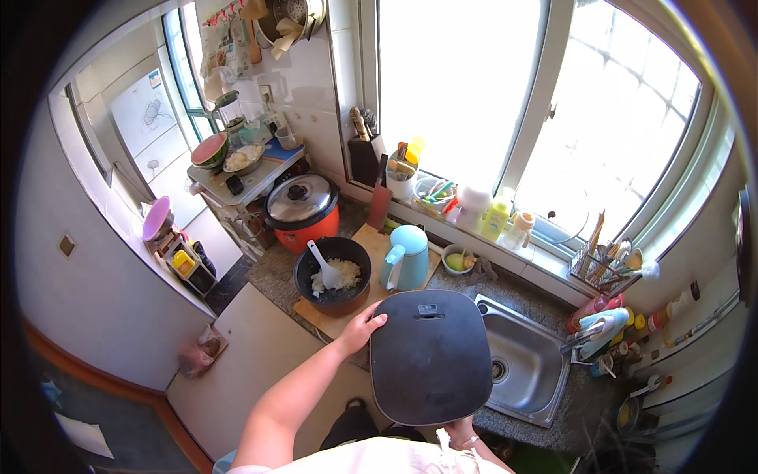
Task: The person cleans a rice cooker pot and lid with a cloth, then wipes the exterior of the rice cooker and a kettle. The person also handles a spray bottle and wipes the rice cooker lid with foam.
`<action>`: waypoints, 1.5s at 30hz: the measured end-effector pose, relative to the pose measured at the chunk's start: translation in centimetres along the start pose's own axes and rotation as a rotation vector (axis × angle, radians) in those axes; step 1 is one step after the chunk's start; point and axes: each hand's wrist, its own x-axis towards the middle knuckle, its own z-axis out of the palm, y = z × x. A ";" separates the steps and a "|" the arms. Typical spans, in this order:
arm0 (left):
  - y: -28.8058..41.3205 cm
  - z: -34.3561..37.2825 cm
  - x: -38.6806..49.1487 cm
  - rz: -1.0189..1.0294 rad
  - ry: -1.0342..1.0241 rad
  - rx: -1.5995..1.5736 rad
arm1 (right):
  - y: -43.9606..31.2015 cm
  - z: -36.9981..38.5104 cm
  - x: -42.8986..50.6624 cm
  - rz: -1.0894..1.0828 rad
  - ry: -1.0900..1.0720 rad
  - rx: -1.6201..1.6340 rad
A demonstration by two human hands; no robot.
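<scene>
A black rounded-square kitchen appliance (430,361) fills the middle of the view, its flat top facing up, with a narrow slot near the far edge. My left hand (362,327) grips its far left corner, the thumb over the rim. At the near edge, my right hand (459,431) holds it from below; most of those fingers are hidden. Just beyond my left hand, a dark inner pot (305,283) stands on a wooden cutting board (359,240). Cooked rice (349,271) lies in the pot, with a white rice paddle (329,276) resting in it.
A light-blue jug (410,259) stands on the board beside the pot. Behind them sits an orange rice cooker (308,228) with a metal lid. A steel sink (527,367) is on the right. A cleaver (379,204) leans near the windowsill. A small bowl (456,260) holds vegetable pieces.
</scene>
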 end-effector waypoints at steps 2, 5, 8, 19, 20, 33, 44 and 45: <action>-0.5 -1.0 2.4 0.001 -0.044 0.008 | -0.4 2.4 -0.2 -0.018 0.052 -0.033; -1.1 -2.4 5.9 -0.011 -0.119 0.040 | 0.2 2.5 1.7 -0.022 0.068 0.018; -0.5 -2.5 8.2 -0.080 -0.164 0.036 | 0.9 2.8 3.1 -0.035 0.112 0.069; 0.0 -2.7 13.7 -0.062 -0.222 0.089 | 2.9 3.4 5.3 -0.044 0.188 0.170; -0.6 -2.9 13.6 -0.063 -0.195 0.104 | 3.1 3.3 5.5 -0.045 0.188 0.172; 2.6 -5.8 17.5 -0.203 0.053 0.676 | 4.9 1.4 9.2 -0.103 0.090 0.323; -0.2 -9.0 21.8 -0.109 0.009 0.540 | 6.5 5.1 4.9 -0.169 0.455 0.273; -0.2 -9.6 22.0 -0.104 0.003 0.488 | 7.4 4.8 4.3 -0.176 0.522 0.261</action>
